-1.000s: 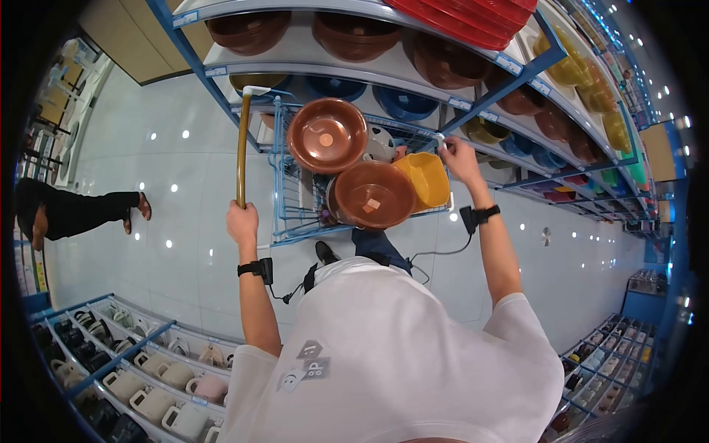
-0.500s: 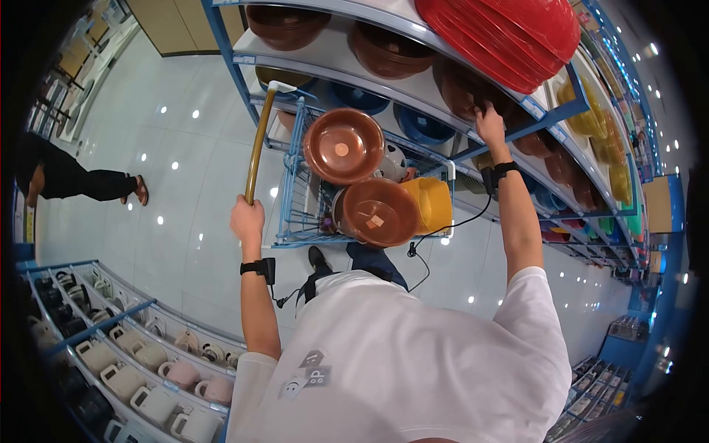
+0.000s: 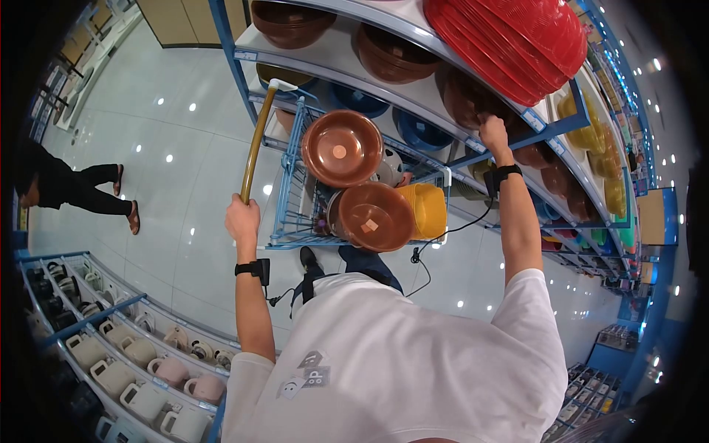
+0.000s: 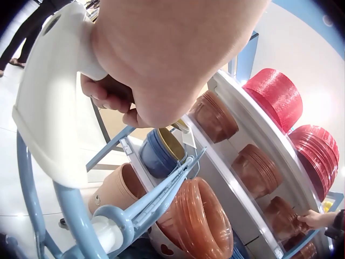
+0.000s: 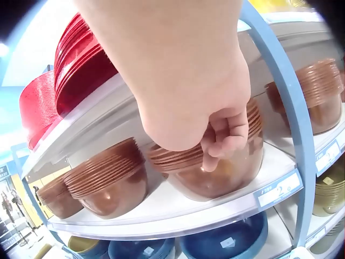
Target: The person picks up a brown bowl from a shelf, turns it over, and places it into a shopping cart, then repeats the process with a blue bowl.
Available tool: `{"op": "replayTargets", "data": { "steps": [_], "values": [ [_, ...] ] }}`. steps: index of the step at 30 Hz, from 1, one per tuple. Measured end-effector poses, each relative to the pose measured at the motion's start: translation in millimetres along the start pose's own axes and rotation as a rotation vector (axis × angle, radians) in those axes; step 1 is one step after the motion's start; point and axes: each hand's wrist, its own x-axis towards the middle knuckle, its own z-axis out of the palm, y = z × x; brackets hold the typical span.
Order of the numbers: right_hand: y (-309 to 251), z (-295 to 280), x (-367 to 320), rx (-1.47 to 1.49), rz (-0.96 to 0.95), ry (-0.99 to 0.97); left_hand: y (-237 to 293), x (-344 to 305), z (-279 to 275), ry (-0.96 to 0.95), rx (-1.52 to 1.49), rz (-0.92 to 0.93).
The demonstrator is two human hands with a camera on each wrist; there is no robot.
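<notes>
My left hand (image 3: 242, 219) grips the gold-brown handle bar (image 3: 258, 148) of a blue wire shopping cart (image 3: 285, 210). In the left wrist view the fist closes beside the bar's white end piece (image 4: 51, 102). My right hand (image 3: 493, 134) is at a stack of brown plastic basins (image 5: 215, 181) on the middle shelf. Its curled fingers (image 5: 229, 137) take hold at the stacked rims; the thumb is hidden. Two brown basins, one upper (image 3: 354, 131) and one lower (image 3: 395, 218), lie in the cart with yellow baskets (image 3: 432, 210) and a spotted white container (image 3: 389, 164).
A blue-framed shelf post (image 5: 291, 102) stands right beside my right hand. Red basins (image 3: 509, 48) are stacked above, blue basins (image 3: 421, 131) below. Mugs fill a rack (image 3: 140, 295) behind on the left. A person in black trousers (image 3: 96, 188) walks at the left.
My right hand has left the cart's far right corner and reached up to the brown basins on the shelf. The left hand stays on the handle. The person at the left has taken a step.
</notes>
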Motion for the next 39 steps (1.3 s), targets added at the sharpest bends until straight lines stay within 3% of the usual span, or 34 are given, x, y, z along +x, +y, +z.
{"op": "replayTargets", "data": {
  "steps": [2, 6, 9, 11, 18, 21, 23, 27, 29, 39],
  "values": [
    [-15.3, -7.3, -6.3, -0.061, 0.064, 0.097, 0.5, -0.7, -0.2, 0.005, 0.001, 0.0],
    [-26.3, -10.9, -6.6, -0.057, 0.035, 0.006, -1.1, -0.2, 0.3, 0.005, 0.006, 0.013],
    [-23.3, -4.5, 0.0, -0.035, 0.067, 0.097, -2.1, 1.5, 1.7, 0.004, 0.006, 0.014],
    [-17.3, 1.9, 3.3, 0.104, 0.009, 0.259, -2.7, 2.1, 1.8, 0.001, 0.009, 0.016],
    [-14.2, 0.1, 6.0, 0.121, 0.004, 0.316, -4.2, 2.5, 3.2, 0.005, -0.007, 0.021],
    [-14.8, -6.3, 0.1, 0.238, 0.079, 0.286, -4.5, 2.9, 3.2, 0.004, -0.01, 0.028],
    [-15.1, -9.1, -3.4, 0.253, 0.241, 0.25, -4.3, 3.0, 2.9, 0.0, -0.009, 0.03],
    [-11.7, -13.6, -8.4, 0.25, 0.324, 0.243, -5.4, 2.5, 3.2, -0.004, -0.014, 0.028],
    [-6.7, -13.1, -10.3, 0.276, 0.293, 0.371, -5.0, 1.7, 2.6, -0.003, -0.017, 0.031],
    [-24.7, -32.3, -36.4, 0.642, 0.294, 0.595, -5.7, 2.4, 2.0, -0.015, -0.021, 0.021]
  ]
}}
